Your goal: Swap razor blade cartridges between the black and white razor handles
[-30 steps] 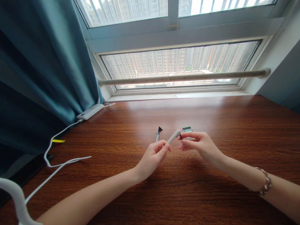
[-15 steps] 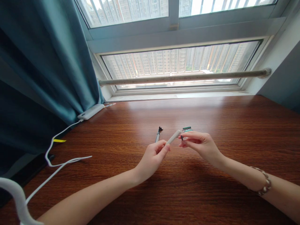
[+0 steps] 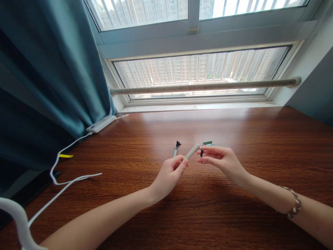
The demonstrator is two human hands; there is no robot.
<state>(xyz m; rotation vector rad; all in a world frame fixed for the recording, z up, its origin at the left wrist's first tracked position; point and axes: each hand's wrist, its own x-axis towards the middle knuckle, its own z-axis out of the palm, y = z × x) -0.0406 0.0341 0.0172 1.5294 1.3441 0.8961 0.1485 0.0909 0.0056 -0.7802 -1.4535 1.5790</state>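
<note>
My left hand [image 3: 170,175] is closed round the lower end of a small pale brush [image 3: 191,151], its short dark bristles facing right and down. Between the thumb and fingers of my right hand [image 3: 221,159] is a small black razor head [image 3: 202,152], held upright close to the bristles. Whether brush and razor head touch, I cannot tell. Just beyond my left hand, a razor handle [image 3: 175,150] with a black top lies on the table. Green-and-black razor cartridges [image 3: 207,143] lie behind my right fingers, which partly cover them.
The brown wooden table [image 3: 145,139] runs up to a window with a metal bar [image 3: 203,85] across it. At the left, a white power bank [image 3: 101,124] with a white cable [image 3: 58,163] lies by the blue curtain [image 3: 75,69]. A yellow strip [image 3: 66,156] is near the cable.
My right fingers have turned the black razor head so more of its side shows, and they have shifted slightly. My left hand and the brush have barely moved.
</note>
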